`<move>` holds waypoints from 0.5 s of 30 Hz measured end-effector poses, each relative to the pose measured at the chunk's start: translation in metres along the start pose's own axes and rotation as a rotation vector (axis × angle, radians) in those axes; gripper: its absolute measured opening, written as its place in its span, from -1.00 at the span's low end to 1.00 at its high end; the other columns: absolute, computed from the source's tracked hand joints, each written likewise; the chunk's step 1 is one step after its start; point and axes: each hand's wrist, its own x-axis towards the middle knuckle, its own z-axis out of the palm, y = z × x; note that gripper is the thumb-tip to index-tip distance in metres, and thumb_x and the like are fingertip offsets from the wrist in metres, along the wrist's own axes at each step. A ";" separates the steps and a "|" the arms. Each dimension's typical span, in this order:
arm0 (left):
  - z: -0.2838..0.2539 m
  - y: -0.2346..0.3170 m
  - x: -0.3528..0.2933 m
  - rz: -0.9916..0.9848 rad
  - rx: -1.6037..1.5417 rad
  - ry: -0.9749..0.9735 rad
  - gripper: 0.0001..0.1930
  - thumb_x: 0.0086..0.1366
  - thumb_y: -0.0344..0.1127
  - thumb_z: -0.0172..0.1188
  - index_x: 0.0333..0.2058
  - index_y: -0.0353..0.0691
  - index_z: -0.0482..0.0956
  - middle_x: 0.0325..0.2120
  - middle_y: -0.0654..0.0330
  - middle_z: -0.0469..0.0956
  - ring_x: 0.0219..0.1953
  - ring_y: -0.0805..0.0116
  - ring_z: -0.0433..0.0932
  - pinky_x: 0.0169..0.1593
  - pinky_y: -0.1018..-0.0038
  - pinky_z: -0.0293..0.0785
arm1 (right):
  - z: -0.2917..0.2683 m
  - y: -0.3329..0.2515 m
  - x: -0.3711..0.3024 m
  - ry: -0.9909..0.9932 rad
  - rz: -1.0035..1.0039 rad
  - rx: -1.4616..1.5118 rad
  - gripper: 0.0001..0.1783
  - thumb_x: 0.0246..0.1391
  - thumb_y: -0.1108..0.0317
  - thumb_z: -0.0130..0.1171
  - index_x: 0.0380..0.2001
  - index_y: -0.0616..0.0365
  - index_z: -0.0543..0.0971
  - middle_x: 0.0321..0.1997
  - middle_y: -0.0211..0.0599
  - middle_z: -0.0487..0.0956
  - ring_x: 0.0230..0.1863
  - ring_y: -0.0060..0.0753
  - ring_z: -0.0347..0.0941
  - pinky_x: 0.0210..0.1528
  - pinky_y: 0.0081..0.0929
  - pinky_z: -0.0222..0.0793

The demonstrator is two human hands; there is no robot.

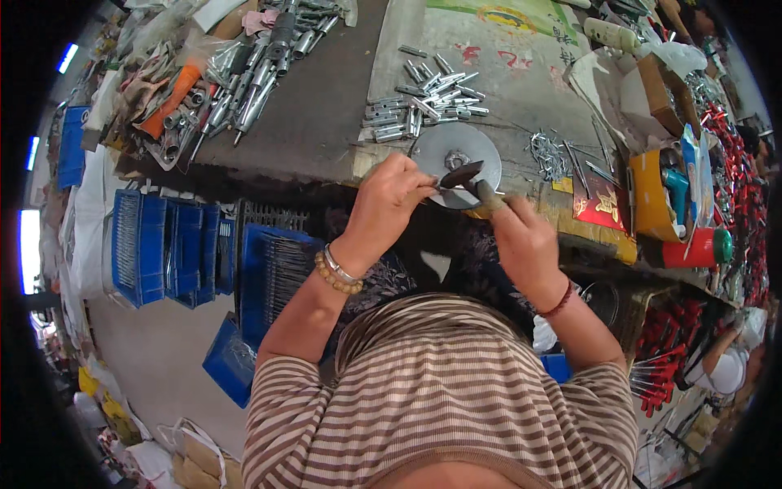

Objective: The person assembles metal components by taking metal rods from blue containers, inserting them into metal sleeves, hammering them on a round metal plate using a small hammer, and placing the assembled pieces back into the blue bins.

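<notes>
In my right hand (528, 244) is a hammer (462, 174) with a dark metal head, its short handle running back under the closed fingers. The head hangs over the near part of a round grey metal disc (482, 145) at the table edge. A small metal block (456, 158) stands in the disc's middle. My left hand (389, 204) is pinched closed at the disc's left near side, close to the hammer head. What lies between its fingertips is too small to name. Several shiny metal tubes (436, 96) lie heaped just beyond the disc.
Small metal pins (550, 156) lie to the right, near a red paper (599, 204) and a yellow box (652, 196). Assembled metal tools (259, 77) are piled far left. Blue bins (273, 277) of rods stand below the table's left side. Red-handled tools (669, 342) fill the lower right.
</notes>
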 end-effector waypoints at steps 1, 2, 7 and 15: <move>-0.001 0.000 0.002 0.001 0.000 0.005 -0.86 0.23 -0.47 0.38 -0.23 -0.30 0.70 -0.33 0.14 0.50 -0.31 0.22 0.54 -0.21 0.37 0.48 | 0.001 0.001 0.000 -0.168 0.070 -0.094 -0.71 0.02 0.61 0.26 -0.17 0.09 0.70 -0.18 -0.29 0.63 -0.31 -0.20 0.61 -0.33 -0.32 0.54; -0.002 0.000 0.004 0.003 0.016 -0.009 -0.86 0.23 -0.48 0.38 -0.23 -0.31 0.70 -0.33 0.14 0.50 -0.31 0.23 0.53 -0.21 0.38 0.47 | 0.000 0.003 0.001 -0.175 0.067 -0.138 -0.78 0.04 0.58 0.28 -0.22 0.10 0.68 -0.20 -0.32 0.63 -0.33 -0.15 0.61 -0.35 -0.29 0.53; -0.001 -0.001 -0.003 -0.005 0.064 -0.019 -0.86 0.21 -0.52 0.38 -0.24 -0.31 0.70 -0.34 0.14 0.50 -0.32 0.23 0.53 -0.21 0.39 0.47 | -0.020 -0.017 0.013 0.079 0.121 0.100 -0.71 0.05 0.58 0.27 -0.13 0.08 0.70 -0.21 -0.30 0.64 -0.35 -0.15 0.60 -0.35 -0.31 0.53; -0.001 -0.002 -0.002 0.057 0.129 -0.030 -0.84 0.17 -0.56 0.38 -0.24 -0.34 0.68 -0.34 0.11 0.50 -0.31 0.21 0.55 -0.20 0.40 0.49 | -0.001 -0.015 -0.003 -0.235 0.046 -0.049 -0.45 0.07 0.51 0.20 0.16 -0.16 0.64 -0.33 -0.31 0.53 -0.40 -0.16 0.57 -0.36 -0.21 0.54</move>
